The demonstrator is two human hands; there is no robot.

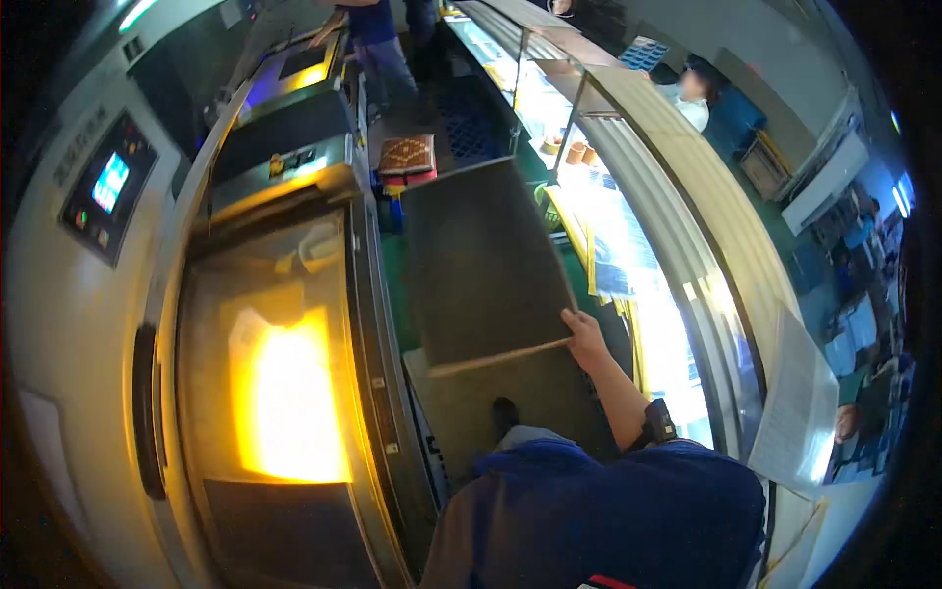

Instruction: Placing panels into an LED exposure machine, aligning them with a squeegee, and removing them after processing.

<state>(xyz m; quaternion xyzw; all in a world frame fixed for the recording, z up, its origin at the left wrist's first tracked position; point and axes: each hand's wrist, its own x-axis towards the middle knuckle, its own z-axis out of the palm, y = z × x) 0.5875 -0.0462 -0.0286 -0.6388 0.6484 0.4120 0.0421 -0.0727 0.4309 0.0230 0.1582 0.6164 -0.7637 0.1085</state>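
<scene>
My right hand (586,341) is closed on the near right corner of a large dark rectangular panel (481,265), with the thumb on its upper face. The panel is held tilted in the air over the aisle, between the machine and the lit bench. My left hand is out of view. To the left lies a machine bed with a glass-like top (211,393), glaring yellow in its middle. Another dark sheet (289,530) covers the near end of that bed.
A control panel with a lit screen (110,184) is on the machine at left. Along the right runs a bright light bench (628,255) under a long shelf (677,128). A patterned stack (407,157) sits ahead in the aisle. A person (373,49) stands at the far machine; another (692,98) is beyond the shelf.
</scene>
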